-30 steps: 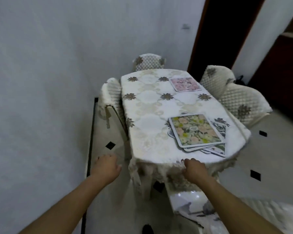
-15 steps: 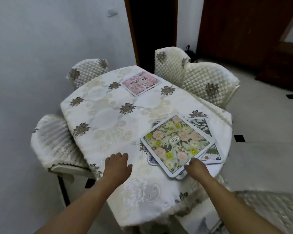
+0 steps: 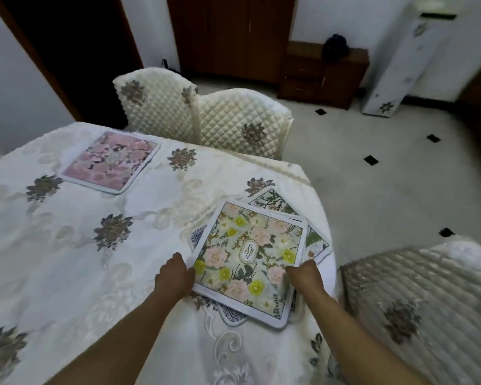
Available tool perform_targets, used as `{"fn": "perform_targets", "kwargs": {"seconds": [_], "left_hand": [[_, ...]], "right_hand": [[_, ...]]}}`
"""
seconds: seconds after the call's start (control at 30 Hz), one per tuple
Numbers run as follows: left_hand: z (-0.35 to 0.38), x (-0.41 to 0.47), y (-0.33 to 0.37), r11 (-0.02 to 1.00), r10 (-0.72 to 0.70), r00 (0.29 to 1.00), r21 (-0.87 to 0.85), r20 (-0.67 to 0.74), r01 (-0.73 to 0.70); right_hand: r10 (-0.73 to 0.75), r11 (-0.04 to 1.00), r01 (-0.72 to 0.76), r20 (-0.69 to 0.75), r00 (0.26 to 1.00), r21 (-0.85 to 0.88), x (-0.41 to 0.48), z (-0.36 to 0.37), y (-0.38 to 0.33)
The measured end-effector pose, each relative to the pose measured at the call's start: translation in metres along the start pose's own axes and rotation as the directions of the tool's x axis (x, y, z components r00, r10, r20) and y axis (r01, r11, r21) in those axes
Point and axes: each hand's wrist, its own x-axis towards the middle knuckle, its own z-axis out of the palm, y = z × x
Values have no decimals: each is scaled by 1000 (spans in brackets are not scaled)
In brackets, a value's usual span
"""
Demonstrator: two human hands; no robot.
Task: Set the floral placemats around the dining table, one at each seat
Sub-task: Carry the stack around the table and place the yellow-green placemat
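Observation:
A stack of floral placemats lies near the table's right end; its top mat [image 3: 247, 257] shows pink and yellow flowers on pale green. My left hand [image 3: 174, 276] grips that mat's left edge, fingers curled under it. At the mat's right edge my right hand [image 3: 306, 276] holds it too. Corners of lower mats [image 3: 314, 240] stick out beneath. A pink floral placemat [image 3: 111, 161] lies flat at the far side, in front of a chair. The table [image 3: 67, 259] wears a cream embroidered cloth.
Two quilted cream chairs [image 3: 200, 118] stand at the table's far side, and another [image 3: 419, 301] at the near right. A dark wooden cabinet [image 3: 322, 73] and a tall white floor unit [image 3: 400, 62] stand at the back wall. The tiled floor lies to the right.
I have stepped closer and turned right around the table. Both hands moved from the table's edge and cloth onto the top placemat's two sides.

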Motion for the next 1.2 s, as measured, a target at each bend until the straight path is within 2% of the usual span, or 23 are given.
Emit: {"fn": "perform_targets", "kwargs": {"seconds": [0.1, 0.2, 0.3, 0.5, 0.7, 0.93, 1.13, 1.2], "left_hand": [[1, 31, -5, 990, 104, 992, -102, 68, -97], [-6, 47, -10, 979, 180, 983, -104, 22, -177], [-20, 47, -14, 967, 240, 970, -97, 33, -236], [-64, 28, -35, 924, 358, 933, -126, -44, -361], [-114, -27, -102, 957, 252, 952, -100, -176, -272], [-165, -89, -221, 991, 78, 952, -85, -295, -107], [-200, -90, -307, 992, 47, 939, -93, -340, -84], [-212, -79, -333, 990, 62, 940, -97, -335, -101]], "right_hand": [[44, 999, -43, -45, 998, 18, -12, 17, 3], [-3, 999, -1, -128, 992, -32, -25, 31, 9], [-45, 997, 32, -210, 977, -65, -46, 38, 10], [-160, 986, 137, -303, 940, -95, -84, 39, 3], [-312, 945, 294, -128, 941, -146, -120, 73, -13], [-482, 867, 483, 41, 875, -120, -189, 153, -40], [-550, 821, 553, 62, 833, -142, -235, 220, -62], [-542, 826, 544, 54, 838, -151, -246, 246, -71]]}}
